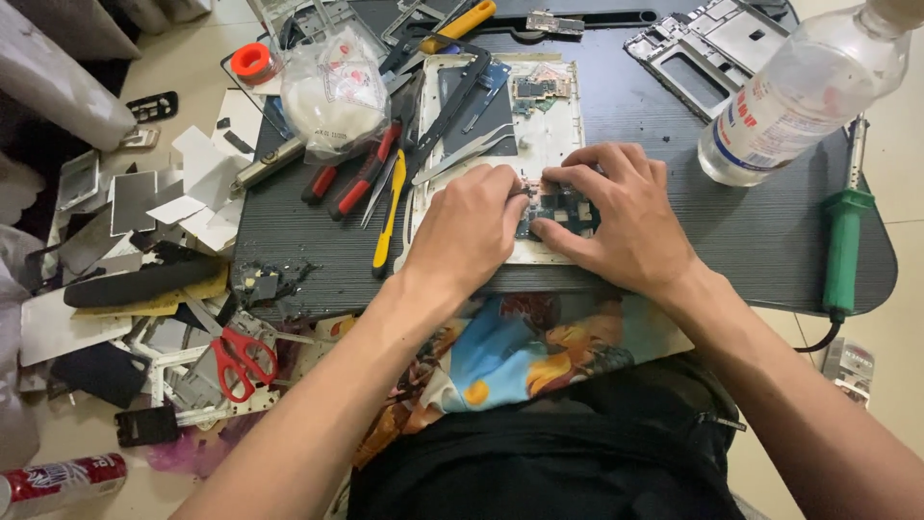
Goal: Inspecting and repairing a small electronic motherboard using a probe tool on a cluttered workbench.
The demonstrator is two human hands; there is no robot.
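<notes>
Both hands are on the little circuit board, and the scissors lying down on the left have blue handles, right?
Not quite. The scissors have red handles, not blue; the head view shows them lying at lower left. The rest holds: the left hand and right hand both rest on the small circuit board.

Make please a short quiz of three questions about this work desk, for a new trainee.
1. True or false: both hands rest on the small circuit board.
2. Which thing lies on the floor? A) red-handled scissors B) plastic bottle C) green-handled tool
3. Fill in: the yellow-handled tool lies at the side of the ___ hand.

Key: 1 true: left hand and right hand both touch it. 2 A. 3 left.
</notes>
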